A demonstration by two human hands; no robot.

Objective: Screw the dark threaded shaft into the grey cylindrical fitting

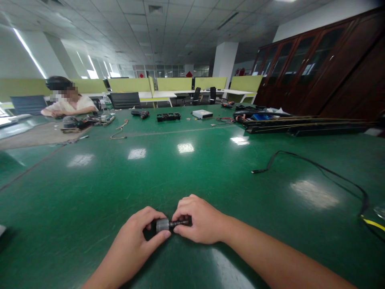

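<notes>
Centrally, near the close edge of the green table (168,172), a small metal part (163,225) is held between two bare hands. Its thick grey cylinder lies on the left, and its thin dark shaft (180,222) extends to the right. The part is positioned roughly horizontally; whether it touches the tabletop cannot be told.

The left hand (135,233) grips the cylinder, with the thumb on the near side and the index finger on the far side. The right hand (203,220) pinches the shaft, thumb and index finger close together. The two thumb tips are just beside each other.

To the right, a black cable (319,164) curves across the table, its plug end pointing left. A yellow cord (373,224) is located near the right edge of the view.

Along the far side, from left to right, are a power drill (140,114), a black frame (168,117), a pale flat box (202,114) and a pile of long black rails (303,125). At the far left, a seated person (73,102) rests both forearms on the table.
</notes>
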